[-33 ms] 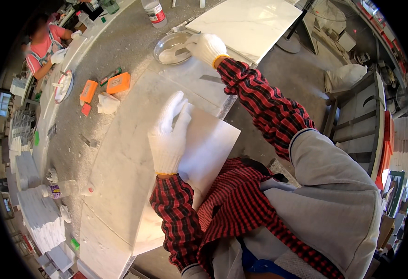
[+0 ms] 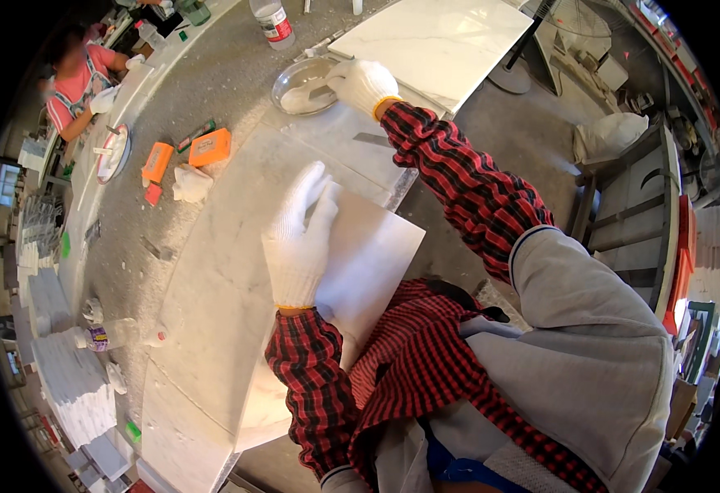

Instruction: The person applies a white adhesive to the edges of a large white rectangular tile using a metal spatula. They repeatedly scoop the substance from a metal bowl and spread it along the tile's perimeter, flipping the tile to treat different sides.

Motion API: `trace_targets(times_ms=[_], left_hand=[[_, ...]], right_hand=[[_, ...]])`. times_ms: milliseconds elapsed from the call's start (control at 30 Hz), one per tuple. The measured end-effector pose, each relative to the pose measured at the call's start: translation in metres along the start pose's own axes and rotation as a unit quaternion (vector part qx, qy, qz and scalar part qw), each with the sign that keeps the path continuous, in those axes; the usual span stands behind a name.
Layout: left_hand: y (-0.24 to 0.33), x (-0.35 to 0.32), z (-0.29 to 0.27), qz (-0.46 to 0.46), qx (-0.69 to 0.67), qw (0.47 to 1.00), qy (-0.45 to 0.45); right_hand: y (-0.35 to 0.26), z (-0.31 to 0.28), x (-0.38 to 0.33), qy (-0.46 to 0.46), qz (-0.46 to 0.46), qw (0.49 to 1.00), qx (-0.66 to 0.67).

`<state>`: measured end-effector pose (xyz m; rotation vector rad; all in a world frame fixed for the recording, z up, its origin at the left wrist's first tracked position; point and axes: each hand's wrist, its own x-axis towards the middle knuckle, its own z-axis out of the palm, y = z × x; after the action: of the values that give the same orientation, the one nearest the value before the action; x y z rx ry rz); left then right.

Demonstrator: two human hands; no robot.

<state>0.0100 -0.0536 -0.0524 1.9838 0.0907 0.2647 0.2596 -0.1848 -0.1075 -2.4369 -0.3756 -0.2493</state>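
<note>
My right hand [image 2: 366, 85], in a white knit glove, is closed around a putty knife with a flat blade [image 2: 320, 85]. The blade reaches into a shallow metal bowl [image 2: 276, 89] that holds a white paste. My left hand [image 2: 294, 238], gloved too, lies along the edge of a pale marble tile [image 2: 368, 255]. Its fingers are stretched out, with the thumb apart from them near the tile's far corner. The tile sits at the near side of the stone worktop [image 2: 204, 329], partly covered by my left forearm.
Left of the bowl lie orange boxes [image 2: 209, 148] and a crumpled white cloth [image 2: 190, 182]. A bottle [image 2: 273, 23] stands behind the bowl, near a large white slab [image 2: 442, 41]. Stacked tiles [image 2: 72, 378] are at left. A co-worker [image 2: 76, 86] sits at far left.
</note>
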Motion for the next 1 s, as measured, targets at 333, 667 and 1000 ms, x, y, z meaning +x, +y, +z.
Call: trace_targets(times_ms=[333,667,1000], left_hand=[[0.0,0.001,0.0,-0.008,-0.001,1.0,-0.03],[0.006,-0.002,-0.006,-0.041,-0.068,0.996,-0.04],[0.006,0.001,-0.004,-0.078,-0.076,0.993,-0.046]], right_hand=[[0.044,0.023,0.021,-0.004,-0.243,0.933,-0.265],[0.006,-0.041,-0.058,-0.099,0.168,0.845,0.497],[-0.007,-0.092,-0.118,-0.109,0.174,0.835,0.51]])
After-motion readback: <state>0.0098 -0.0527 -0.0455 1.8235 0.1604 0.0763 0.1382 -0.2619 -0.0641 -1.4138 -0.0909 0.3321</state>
